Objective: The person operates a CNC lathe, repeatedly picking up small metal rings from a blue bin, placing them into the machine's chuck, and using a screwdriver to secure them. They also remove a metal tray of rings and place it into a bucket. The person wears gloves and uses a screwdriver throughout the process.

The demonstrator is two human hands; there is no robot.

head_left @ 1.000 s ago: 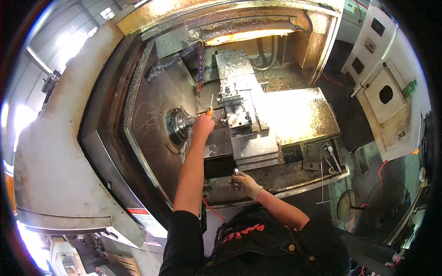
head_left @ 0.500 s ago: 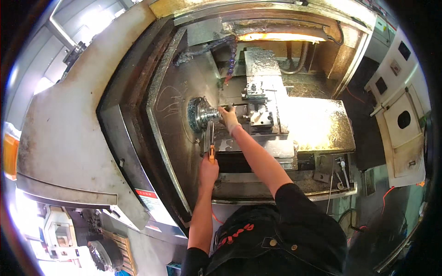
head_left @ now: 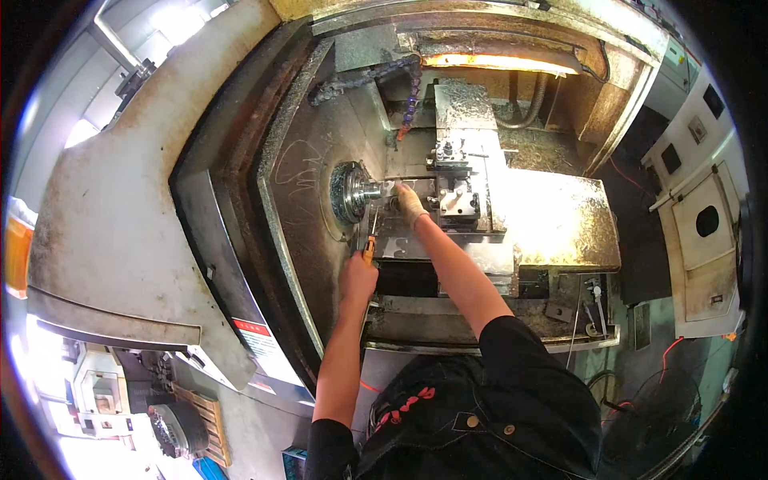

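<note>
My left hand (head_left: 358,278) is closed around an orange-handled tool (head_left: 369,250). Its slim metal end points up toward the lathe chuck (head_left: 346,192). A shiny round workpiece (head_left: 371,190) sticks out of the chuck to the right. My right hand (head_left: 410,205), in a pale glove, is just right of the workpiece's end, its fingers bent together. What they hold, if anything, is too small to make out. Close to the right of this hand stands a tool post (head_left: 458,202), with a second tool holder (head_left: 450,154) behind it.
A segmented coolant hose (head_left: 411,104) hangs behind the chuck. The chip-covered cross slide (head_left: 466,108) and bright carriage cover (head_left: 564,216) lie to the right. A caliper (head_left: 597,300) rests on the front right tray. The machine's door edge (head_left: 276,200) rises at left.
My right hand has drawn slightly right, away from the workpiece's end. The left hand's tool has tilted a little and remains below the workpiece. The whole view has shifted slightly.
</note>
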